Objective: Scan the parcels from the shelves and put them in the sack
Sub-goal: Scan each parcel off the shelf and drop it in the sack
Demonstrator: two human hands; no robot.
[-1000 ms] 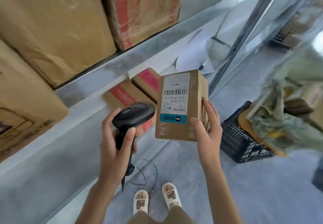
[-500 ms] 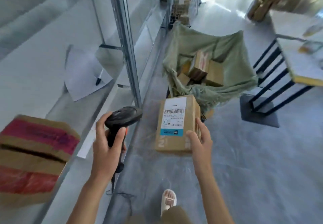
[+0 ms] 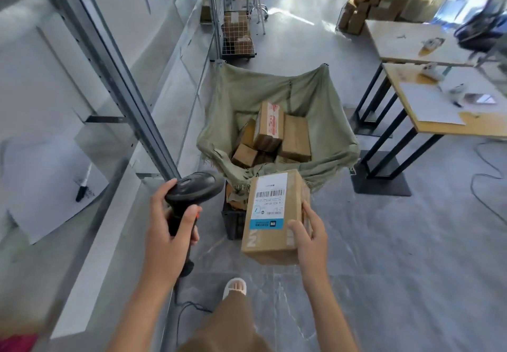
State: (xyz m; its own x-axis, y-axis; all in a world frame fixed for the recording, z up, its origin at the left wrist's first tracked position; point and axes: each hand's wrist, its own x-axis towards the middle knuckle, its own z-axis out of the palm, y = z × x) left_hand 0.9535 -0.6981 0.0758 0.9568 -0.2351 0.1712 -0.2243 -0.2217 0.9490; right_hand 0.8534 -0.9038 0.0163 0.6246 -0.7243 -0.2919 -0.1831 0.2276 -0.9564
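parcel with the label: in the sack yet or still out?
Out. The right hand grips the labelled parcel in the air, short of the sack; other boxes already lie inside.

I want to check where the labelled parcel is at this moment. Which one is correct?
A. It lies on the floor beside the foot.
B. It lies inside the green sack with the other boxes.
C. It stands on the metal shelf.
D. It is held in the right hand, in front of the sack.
D: the right hand grips the labelled parcel by its side, short of the green sack, while the left hand holds the barcode scanner.
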